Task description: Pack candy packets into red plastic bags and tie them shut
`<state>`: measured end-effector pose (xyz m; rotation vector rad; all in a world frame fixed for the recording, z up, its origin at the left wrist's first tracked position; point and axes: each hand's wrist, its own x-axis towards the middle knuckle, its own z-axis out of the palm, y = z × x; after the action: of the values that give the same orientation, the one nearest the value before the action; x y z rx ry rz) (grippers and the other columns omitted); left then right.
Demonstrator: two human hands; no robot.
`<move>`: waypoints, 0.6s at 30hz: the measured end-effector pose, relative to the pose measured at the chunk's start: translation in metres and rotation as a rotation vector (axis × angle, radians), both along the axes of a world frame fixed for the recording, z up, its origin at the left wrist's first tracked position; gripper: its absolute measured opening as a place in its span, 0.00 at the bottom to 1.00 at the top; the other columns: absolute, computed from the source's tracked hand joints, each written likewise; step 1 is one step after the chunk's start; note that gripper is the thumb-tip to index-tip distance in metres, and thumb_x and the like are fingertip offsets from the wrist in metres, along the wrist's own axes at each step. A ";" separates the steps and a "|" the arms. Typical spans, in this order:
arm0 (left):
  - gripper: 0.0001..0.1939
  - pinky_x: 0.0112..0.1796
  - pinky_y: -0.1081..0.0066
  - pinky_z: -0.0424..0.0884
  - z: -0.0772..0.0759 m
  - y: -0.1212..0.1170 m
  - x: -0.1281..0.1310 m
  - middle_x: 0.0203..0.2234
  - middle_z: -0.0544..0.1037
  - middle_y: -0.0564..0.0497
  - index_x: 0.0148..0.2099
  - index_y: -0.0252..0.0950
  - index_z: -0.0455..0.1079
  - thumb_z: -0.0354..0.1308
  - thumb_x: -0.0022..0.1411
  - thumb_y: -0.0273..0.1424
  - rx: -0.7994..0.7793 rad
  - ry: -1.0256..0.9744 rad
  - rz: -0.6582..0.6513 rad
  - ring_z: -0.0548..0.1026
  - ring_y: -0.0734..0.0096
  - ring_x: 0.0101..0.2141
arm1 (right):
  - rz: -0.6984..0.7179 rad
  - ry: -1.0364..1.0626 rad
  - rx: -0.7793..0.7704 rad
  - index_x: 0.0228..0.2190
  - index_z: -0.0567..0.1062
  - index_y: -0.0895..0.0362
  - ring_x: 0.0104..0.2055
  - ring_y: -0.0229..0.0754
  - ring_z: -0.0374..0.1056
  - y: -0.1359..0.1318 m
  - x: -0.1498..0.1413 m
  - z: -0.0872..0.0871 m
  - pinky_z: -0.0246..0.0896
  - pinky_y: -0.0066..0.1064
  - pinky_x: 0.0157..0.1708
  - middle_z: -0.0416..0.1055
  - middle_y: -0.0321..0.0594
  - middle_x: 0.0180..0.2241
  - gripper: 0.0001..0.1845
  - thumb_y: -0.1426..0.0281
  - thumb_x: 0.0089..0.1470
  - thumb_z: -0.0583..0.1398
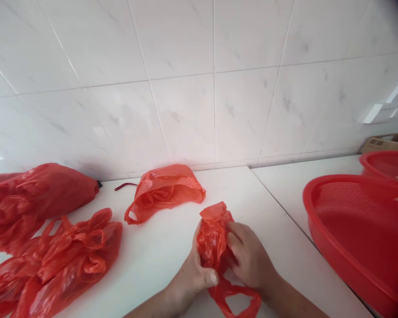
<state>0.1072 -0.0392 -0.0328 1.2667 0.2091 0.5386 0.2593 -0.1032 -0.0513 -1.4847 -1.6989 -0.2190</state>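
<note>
A crumpled red plastic bag (215,236) is held between both hands over the white table (159,251). My left hand (194,274) grips its left side, thumb pressed across the plastic. My right hand (248,256) closes on its right side. One bag handle loop (234,302) hangs down onto the table below my wrists.
Another red bag (166,190) lies open near the tiled wall. A heap of red bags (53,260) covers the left of the table, with a fuller red bag (43,190) behind. Red plastic baskets (358,234) stand at the right, and a cardboard box (386,142) sits in the corner.
</note>
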 end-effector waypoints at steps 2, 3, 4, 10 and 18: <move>0.54 0.46 0.58 0.69 -0.007 0.007 -0.001 0.51 0.70 0.41 0.67 0.42 0.40 0.69 0.46 0.38 0.041 0.110 0.094 0.70 0.50 0.49 | 0.044 0.060 -0.063 0.25 0.67 0.55 0.31 0.43 0.62 0.002 -0.002 0.000 0.59 0.35 0.33 0.67 0.39 0.28 0.08 0.78 0.43 0.52; 0.55 0.43 0.60 0.71 -0.009 0.012 -0.002 0.48 0.72 0.42 0.67 0.44 0.36 0.69 0.46 0.33 0.074 0.185 0.187 0.73 0.54 0.46 | 0.037 0.150 -0.110 0.24 0.65 0.55 0.29 0.41 0.61 0.002 0.000 0.000 0.57 0.33 0.31 0.65 0.37 0.25 0.08 0.79 0.42 0.52; 0.55 0.39 0.63 0.73 -0.011 0.017 -0.003 0.44 0.74 0.45 0.67 0.45 0.34 0.67 0.47 0.28 0.113 0.265 0.299 0.75 0.58 0.41 | 0.006 0.290 -0.161 0.23 0.63 0.54 0.27 0.39 0.59 0.002 0.004 0.001 0.55 0.31 0.28 0.63 0.34 0.23 0.07 0.79 0.43 0.52; 0.38 0.24 0.75 0.70 -0.006 0.062 -0.011 0.31 0.74 0.54 0.62 0.44 0.50 0.55 0.48 0.22 0.135 0.300 0.706 0.74 0.73 0.25 | 0.130 1.387 -0.297 0.26 0.63 0.54 0.27 0.36 0.60 -0.003 0.061 0.012 0.55 0.27 0.27 0.65 0.32 0.25 0.07 0.68 0.51 0.58; 0.10 0.25 0.78 0.68 -0.010 0.079 -0.022 0.26 0.75 0.56 0.37 0.36 0.68 0.58 0.49 0.25 -0.188 0.119 0.676 0.73 0.77 0.23 | 0.375 1.464 -0.422 0.23 0.66 0.56 0.24 0.33 0.57 -0.012 0.074 0.015 0.51 0.25 0.25 0.63 0.30 0.22 0.10 0.66 0.52 0.58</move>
<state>0.0849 0.0397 -0.0425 1.0281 0.7859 0.9937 0.3332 -0.1151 -0.0366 -1.0075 -0.7228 1.2042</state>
